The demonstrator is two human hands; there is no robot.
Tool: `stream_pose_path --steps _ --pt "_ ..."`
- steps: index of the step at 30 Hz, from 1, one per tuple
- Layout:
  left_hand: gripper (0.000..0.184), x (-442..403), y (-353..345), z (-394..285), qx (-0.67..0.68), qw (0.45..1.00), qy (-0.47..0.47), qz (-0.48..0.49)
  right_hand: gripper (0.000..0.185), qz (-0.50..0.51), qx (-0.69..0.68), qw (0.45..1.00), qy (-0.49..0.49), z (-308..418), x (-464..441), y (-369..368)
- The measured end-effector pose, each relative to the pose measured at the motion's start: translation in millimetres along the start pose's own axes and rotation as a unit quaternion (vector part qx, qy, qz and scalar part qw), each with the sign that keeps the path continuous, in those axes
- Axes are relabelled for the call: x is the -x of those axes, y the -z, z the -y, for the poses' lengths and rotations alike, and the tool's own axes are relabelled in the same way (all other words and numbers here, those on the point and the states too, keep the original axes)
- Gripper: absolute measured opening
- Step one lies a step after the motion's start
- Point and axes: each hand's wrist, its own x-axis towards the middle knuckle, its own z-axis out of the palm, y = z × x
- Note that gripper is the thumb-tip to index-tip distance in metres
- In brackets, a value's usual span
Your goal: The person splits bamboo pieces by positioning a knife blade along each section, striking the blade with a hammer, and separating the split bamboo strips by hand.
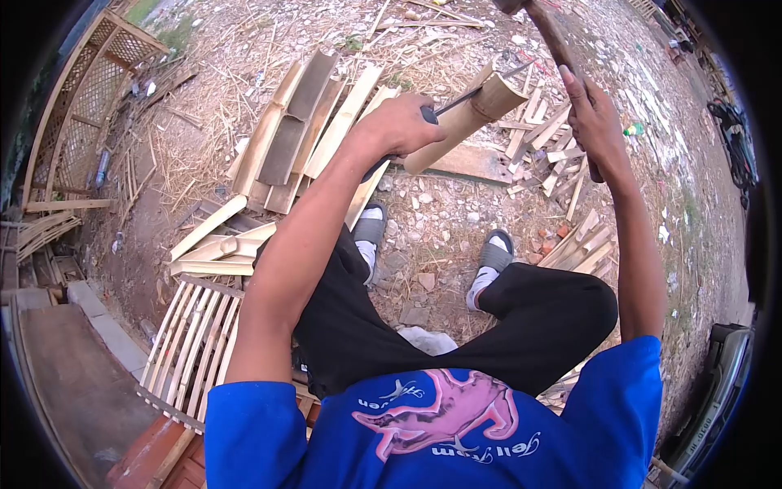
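My left hand (399, 130) is closed around the black handle of a long-bladed knife (458, 101). Its blade lies across the upper end of a bamboo piece (456, 130), which stands upright on the ground in front of me. Raised to the right of the bamboo, my right hand (599, 126) is wrapped round the wooden handle of a hammer (554, 41). The hammer head is partly cut off at the top edge of the view, apart from the knife.
Split bamboo lengths (281, 134) lie left of the upright piece, beside a wooden board (468, 161). Shorter bamboo strips (542, 122) are heaped to the right. A slatted bamboo rack (191, 342) is at my left, a lattice frame (81, 106) farther off, and a vehicle (713, 399) at lower right.
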Motion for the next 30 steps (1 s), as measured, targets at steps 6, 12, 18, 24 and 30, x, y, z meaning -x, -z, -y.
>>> stream_pose_path --steps 6,12,18,24,30 --pt "0.056 -3.5 -4.8 17.4 0.013 0.997 0.002 -0.071 0.052 -0.112 -0.281 0.946 0.117 -1.3 -17.0 19.9" --pt "0.060 -0.2 -29.3 12.5 -0.045 0.998 -0.023 -0.025 0.066 0.077 0.094 0.993 -0.010 -55.4 13.7 -35.0" --pt "0.051 4.8 -40.3 5.8 -0.009 1.000 0.005 -0.013 0.057 -0.027 -0.109 0.994 -0.002 -20.4 15.5 26.9" --pt "0.038 0.1 -37.2 18.2 0.180 0.971 0.040 -0.154 0.051 -0.045 -0.176 0.982 -0.047 -36.4 37.2 26.2" --pt "0.024 11.5 -0.8 -25.2 0.387 0.916 0.016 -0.104 0.047 -0.045 -0.222 0.969 -0.097 -59.2 52.9 4.4"
